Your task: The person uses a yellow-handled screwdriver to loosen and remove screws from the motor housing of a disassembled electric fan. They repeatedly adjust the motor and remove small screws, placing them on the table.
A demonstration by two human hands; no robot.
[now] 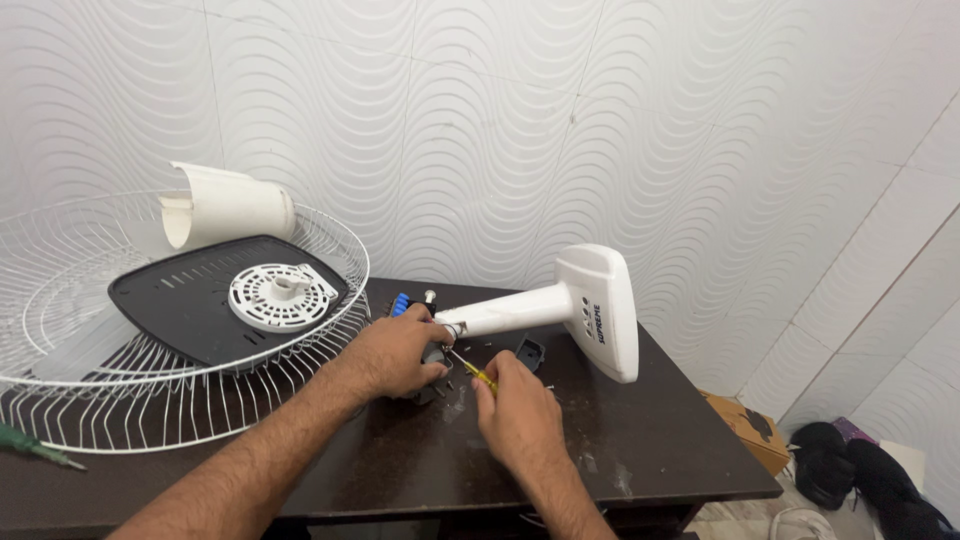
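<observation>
A white fan stand (pixel 560 305) lies on its side on the dark table (pixel 650 440), its base plate facing right. My left hand (pixel 392 355) grips a dark motor part with a blue piece (pixel 401 304) at the neck end of the stand. My right hand (pixel 520 415) holds a small yellow-handled screwdriver (pixel 478 374), its tip pointing into that joint. A small black part (pixel 529 353) lies beside my right hand. What lies under my left palm is hidden.
A white wire fan guard (pixel 60 330) sits at the left, holding a black plate (pixel 180 300), a round white hub (pixel 281 296) and a white cover (pixel 228 205). A green screwdriver (pixel 35 447) lies at the front left. Shoes (pixel 850 465) and a cardboard box (pixel 750 430) are on the floor, right.
</observation>
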